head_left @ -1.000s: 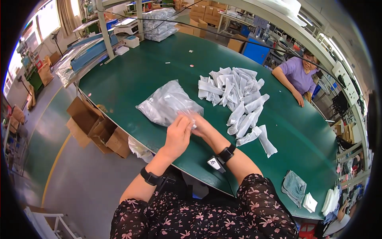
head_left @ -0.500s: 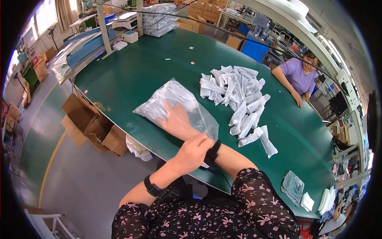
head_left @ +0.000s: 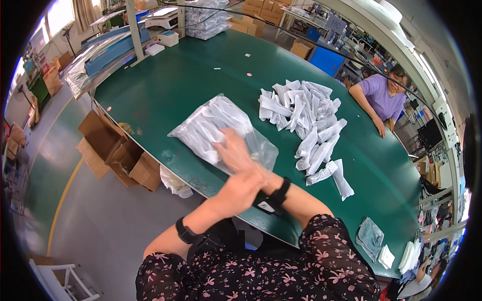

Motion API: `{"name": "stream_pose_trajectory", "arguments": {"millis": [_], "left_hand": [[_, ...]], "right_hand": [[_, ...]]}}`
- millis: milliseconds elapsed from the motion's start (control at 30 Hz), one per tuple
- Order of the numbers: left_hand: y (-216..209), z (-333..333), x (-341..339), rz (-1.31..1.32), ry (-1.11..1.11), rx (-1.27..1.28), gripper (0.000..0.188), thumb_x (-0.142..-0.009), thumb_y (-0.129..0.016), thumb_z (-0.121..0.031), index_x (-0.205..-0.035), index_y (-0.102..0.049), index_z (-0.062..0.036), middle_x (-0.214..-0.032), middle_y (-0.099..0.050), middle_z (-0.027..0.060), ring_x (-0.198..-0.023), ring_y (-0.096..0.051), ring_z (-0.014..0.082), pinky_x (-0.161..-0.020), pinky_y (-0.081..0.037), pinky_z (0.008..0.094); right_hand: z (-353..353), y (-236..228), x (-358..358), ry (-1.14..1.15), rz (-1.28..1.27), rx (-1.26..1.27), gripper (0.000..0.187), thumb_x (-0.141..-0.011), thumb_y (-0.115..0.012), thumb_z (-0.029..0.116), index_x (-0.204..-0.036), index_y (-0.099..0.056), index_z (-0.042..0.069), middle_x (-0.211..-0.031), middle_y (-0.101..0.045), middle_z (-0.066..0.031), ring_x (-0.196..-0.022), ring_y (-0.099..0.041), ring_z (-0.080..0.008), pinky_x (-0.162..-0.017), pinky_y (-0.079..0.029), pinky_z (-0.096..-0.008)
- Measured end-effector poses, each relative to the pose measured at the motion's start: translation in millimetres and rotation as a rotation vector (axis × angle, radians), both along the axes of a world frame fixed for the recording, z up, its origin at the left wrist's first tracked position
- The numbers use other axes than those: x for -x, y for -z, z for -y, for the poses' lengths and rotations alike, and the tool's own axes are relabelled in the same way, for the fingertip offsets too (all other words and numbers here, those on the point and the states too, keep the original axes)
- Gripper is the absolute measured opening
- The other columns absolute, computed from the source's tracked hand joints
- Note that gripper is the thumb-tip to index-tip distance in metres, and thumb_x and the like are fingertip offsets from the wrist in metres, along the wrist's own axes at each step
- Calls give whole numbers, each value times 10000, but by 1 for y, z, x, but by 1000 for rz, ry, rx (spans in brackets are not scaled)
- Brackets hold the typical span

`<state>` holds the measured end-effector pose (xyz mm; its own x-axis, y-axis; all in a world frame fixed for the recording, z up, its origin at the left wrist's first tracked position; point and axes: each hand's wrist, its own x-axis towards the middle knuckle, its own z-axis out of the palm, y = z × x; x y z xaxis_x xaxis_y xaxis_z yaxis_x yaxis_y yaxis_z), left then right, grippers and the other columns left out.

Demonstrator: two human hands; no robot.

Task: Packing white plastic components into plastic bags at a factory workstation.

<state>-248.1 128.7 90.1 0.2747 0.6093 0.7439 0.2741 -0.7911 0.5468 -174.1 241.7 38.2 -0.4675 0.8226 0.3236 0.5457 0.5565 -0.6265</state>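
The clear bag lies around and ahead of the right hand, its long side slanting away to the left. That hand is nearer, fingers spread, maybe inside; the left hand curls just behind, its hold hard to tell

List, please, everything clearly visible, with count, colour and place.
Table: one, green, centre
Clear bag: one, transparent, near table edge
Bagged packets: several, white, inside bag
Loose packets: many, white, right of bag
Striped cloth: one, grey, table's right end
Flat pieces: few, white, beside cloth
Cartons: several, brown, floor left, far background
Stacked packages: several, grey, far table edge
Cabinet: one, blue, beyond table
Co-worker: one, purple top, table's far right
Stool-like frame: one, white, lower-left floor
Wristbands: two, black, both wrists
Left hand: one, bare, at right wrist
Right hand: one, bare, at bag
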Motion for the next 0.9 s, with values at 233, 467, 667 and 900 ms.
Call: {"name": "stream_pose_trajectory", "arguments": {"millis": [233, 467, 667, 900], "left_hand": [[2, -20, 37, -81, -112, 25, 144, -793, -685, -55, -899, -593, -22, -847, -597, 118, -816, -590, 333, -747, -481, 420], [34, -122, 150, -200, -813, 293, 532, -870, -651, -334, -1263, -528, 3, -1206, -586, 229, -1166, -538, 366, -1004, -410, 395], [35, -149, 151, -385, -704, 681, 764, -836, -649, -462, -1401, -407, -8, -1333, -518, 233, -1228, -509, 363, -1022, -408, 390], [34, -151, 152, -301, -668, 643, 680, -838, -680, -370, -1367, -459, -4, -1327, -540, 214, -1224, -530, 330, -1026, -405, 362]], "right_hand": [[-26, 2, -8, -297, -126, -114, 353, -864, -553, 142, -1181, -510, -8, -1040, -585, -280, -947, -593, -427, -799, -486, -487], [-35, -15, 3, -124, 130, -259, 247, -856, -486, 39, -1090, -537, -23, -833, -641, -220, -797, -639, -396, -683, -505, -465], [-38, -2, 13, 12, 319, -382, 197, -835, -490, 19, -1004, -540, -68, -722, -633, -214, -710, -644, -392, -614, -502, -462], [-48, -16, 7, -59, 227, -326, 207, -809, -545, 93, -968, -518, -37, -781, -623, -255, -731, -625, -427, -651, -495, -493]]}}
